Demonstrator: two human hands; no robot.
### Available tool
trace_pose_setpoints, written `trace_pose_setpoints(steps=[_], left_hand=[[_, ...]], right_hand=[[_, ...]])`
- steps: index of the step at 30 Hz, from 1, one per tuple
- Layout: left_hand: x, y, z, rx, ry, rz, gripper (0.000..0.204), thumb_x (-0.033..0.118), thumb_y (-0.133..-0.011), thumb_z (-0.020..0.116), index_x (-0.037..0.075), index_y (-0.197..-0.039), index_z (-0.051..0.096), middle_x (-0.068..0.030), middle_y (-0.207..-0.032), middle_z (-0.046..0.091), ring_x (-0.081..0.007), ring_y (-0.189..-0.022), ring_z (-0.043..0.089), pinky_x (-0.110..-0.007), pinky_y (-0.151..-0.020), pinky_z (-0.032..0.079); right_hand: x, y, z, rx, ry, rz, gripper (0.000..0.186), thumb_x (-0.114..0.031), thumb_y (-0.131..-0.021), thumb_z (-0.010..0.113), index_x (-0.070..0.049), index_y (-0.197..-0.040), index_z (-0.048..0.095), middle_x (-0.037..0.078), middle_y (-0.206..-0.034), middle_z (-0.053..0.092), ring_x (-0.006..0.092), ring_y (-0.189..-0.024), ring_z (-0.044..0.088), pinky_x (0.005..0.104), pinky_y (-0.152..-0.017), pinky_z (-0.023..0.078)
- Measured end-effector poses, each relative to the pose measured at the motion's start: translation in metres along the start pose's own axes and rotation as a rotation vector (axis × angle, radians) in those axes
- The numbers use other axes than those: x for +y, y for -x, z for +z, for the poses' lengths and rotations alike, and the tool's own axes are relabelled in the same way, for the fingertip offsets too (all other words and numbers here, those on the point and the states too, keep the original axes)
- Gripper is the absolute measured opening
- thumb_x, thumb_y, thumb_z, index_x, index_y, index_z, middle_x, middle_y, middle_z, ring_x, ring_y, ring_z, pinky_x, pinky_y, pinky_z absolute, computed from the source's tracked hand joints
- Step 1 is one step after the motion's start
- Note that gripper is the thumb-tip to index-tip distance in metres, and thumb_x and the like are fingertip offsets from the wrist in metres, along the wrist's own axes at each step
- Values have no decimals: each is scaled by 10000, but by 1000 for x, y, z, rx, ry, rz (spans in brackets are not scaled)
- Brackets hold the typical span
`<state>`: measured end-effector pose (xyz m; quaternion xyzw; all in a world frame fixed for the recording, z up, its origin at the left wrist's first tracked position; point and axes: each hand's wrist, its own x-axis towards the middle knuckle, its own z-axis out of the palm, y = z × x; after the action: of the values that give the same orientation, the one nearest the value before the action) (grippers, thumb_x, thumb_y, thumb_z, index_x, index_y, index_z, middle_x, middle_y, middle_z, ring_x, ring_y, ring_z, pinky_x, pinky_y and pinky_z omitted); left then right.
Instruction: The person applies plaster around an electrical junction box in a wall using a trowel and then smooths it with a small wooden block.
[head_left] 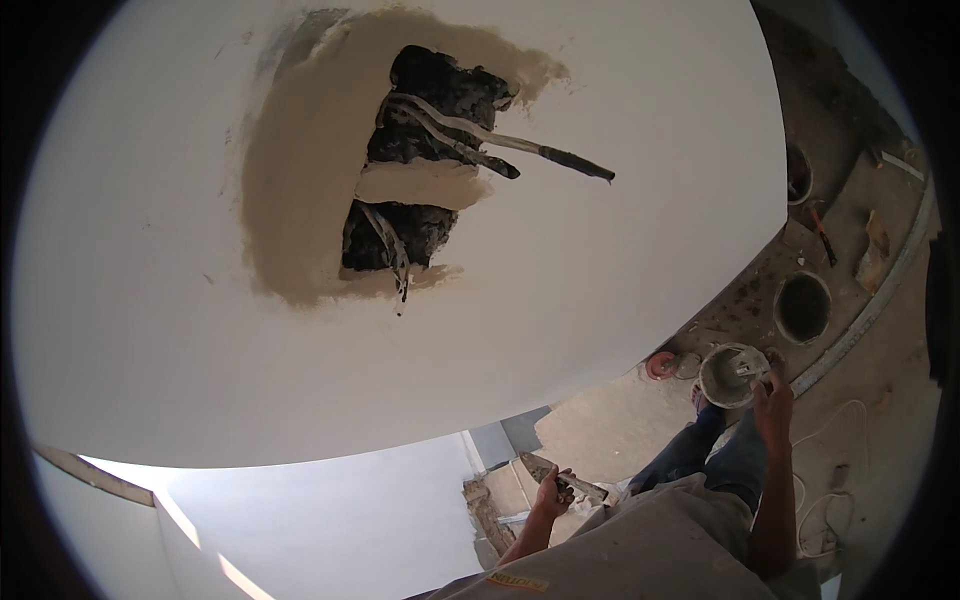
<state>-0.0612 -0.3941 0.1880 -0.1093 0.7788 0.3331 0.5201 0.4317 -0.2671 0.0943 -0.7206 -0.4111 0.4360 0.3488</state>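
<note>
The left hand (552, 492) is clamped on a trowel (537, 466); the right hand (773, 402), grip unclear, could tip the bucket (711, 388) by slipping.

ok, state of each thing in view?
Jagged dark upper wall cavity: open
Dark lower wall cavity: open
Beige plaster patch: spread mostly left of cavities
Long pale cable: protruding, dark-tipped
Grey-bladed trowel: in left hand
Round grey bucket: open, right hand at rim
Pale-rimmed round floor container: open
</note>
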Motion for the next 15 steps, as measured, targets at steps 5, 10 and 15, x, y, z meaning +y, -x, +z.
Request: trace_pose_setpoints(steps=[5, 10, 15], left_hand=[[13, 2, 22, -42, -61, 76, 446, 486, -1019, 450, 76, -1112, 599, -68, -913, 614, -121, -451, 346, -281, -448, 346], [34, -3, 19, -71, -30, 79, 448, 483, -1019, 450, 68, -1094, 601, -78, -909, 617, -122, -442, 339, -289, -446, 331], [13, -20, 7, 5, -19, 30, 465, 490, -1040, 382, 90, -1085, 615, -32, -844, 617, -116, -425, 319, -289, -446, 317]], right_hand=[[-268, 20, -67, -378, -646, -509, 503, -86, -924, 563, -28, -1417, 479, 88, -905, 662, 104, -622, 549, 279, -582, 469], [-406, -17, -68, -734, -1152, -820, 760, -104, -907, 572, 43, -1528, 161, 130, -870, 658, 79, -591, 497, 233, -540, 417], [-440, -49, -73, -948, -1418, -706, 877, -44, -825, 553, 69, -1529, 44, 160, -891, 643, 117, -561, 495, 265, -507, 413]])
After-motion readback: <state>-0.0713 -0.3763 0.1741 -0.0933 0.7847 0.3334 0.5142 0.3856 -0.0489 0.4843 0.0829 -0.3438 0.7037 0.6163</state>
